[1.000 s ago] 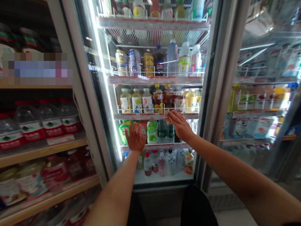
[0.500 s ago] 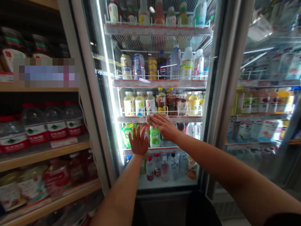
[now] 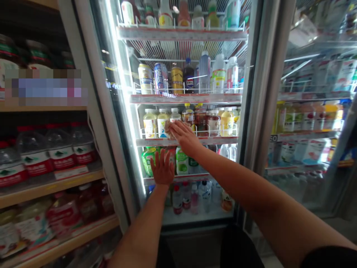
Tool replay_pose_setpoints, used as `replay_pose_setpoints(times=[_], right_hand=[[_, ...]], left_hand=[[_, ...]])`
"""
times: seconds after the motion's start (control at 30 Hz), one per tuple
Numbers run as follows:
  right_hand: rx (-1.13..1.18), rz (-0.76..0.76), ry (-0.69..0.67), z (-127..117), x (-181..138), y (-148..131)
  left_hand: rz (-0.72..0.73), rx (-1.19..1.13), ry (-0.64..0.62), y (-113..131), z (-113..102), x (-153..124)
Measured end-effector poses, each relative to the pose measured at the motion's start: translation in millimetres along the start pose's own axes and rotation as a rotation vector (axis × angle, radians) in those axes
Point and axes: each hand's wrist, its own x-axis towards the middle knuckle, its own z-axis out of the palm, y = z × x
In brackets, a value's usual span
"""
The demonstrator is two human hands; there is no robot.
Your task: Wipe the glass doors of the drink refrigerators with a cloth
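I face the glass door (image 3: 223, 74) of a lit drinks fridge. My left hand (image 3: 162, 169) lies flat on the glass with its fingers spread, in front of the green-labelled bottles (image 3: 181, 163) on the lower shelf. My right hand (image 3: 182, 136) presses a small pale cloth (image 3: 167, 128) against the glass, level with the juice bottles (image 3: 156, 123) on the middle shelf. The cloth shows only at my fingertips, and the rest is hidden under the hand.
Wooden shelves (image 3: 50, 186) on the left carry large water bottles with red labels (image 3: 33, 156). A grey door frame (image 3: 262, 111) divides this fridge from a second glass-fronted fridge (image 3: 312, 119) on the right. Cans and bottles fill the upper racks (image 3: 184, 74).
My right hand has slid the cloth leftward and a little upward across the glass, from the door's right side to its left-centre. My left hand has stayed flat on the glass.
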Motion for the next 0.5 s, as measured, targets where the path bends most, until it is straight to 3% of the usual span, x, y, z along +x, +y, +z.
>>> replay_pose_setpoints(times=[0.17, 0.37, 0.5], right_hand=[[-0.015, -0.139, -0.107, -11.1, -21.1, 13.8], [-0.070, 0.054, 0.058, -24.9, -46.7, 35.7], [-0.038, -0.077, -0.045, -28.8, -69.1, 43.9]], left_hand=[[-0.010, -0.023, -0.027, -0.6, -0.2, -0.2], [0.023, 0.012, 0.003, -1.3, 0.6, 0.5], [0.038, 0.020, 0.006, -1.8, 0.5, 1.0]])
